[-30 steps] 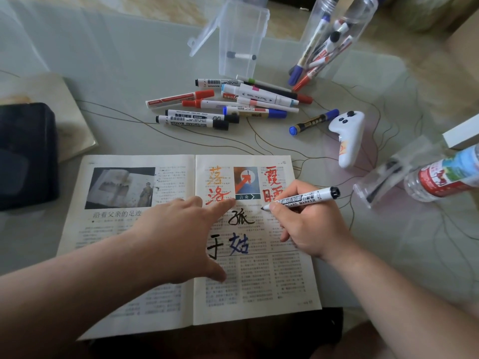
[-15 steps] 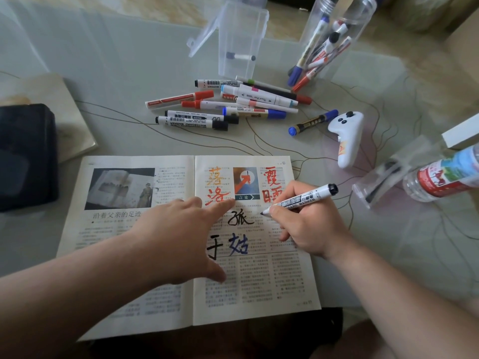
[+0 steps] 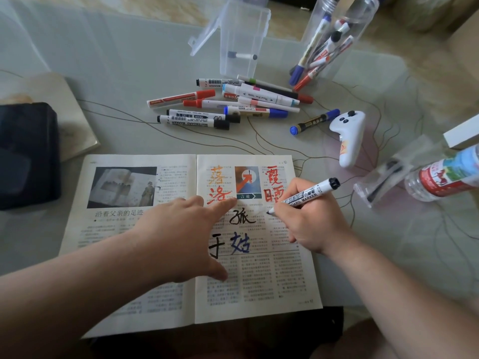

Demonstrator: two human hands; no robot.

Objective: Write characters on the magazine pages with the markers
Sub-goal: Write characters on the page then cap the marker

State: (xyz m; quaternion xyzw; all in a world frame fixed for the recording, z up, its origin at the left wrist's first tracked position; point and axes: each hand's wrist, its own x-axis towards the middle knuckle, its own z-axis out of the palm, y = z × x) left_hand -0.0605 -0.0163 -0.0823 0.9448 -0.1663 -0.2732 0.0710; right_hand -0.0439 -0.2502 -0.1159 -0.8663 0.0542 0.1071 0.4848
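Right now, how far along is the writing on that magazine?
Done: seven big characters on the magazine's right page. In hand: the right hand grips a black marker, tip on the paper; the left hand presses the pages flat. Left: the left page has no handwriting.

Right hand (image 3: pixel 315 221) grips black marker (image 3: pixel 307 196), tip on magazine (image 3: pixel 259 281); left hand (image 3: pixel 181 237) presses page.

A pale green glass desk (image 3: pixel 108 63) with thin brown curling lines fills the view. Beyond its far edge, at twelve o'clock, lies mottled beige floor (image 3: pixel 145 7). Soft, even light.
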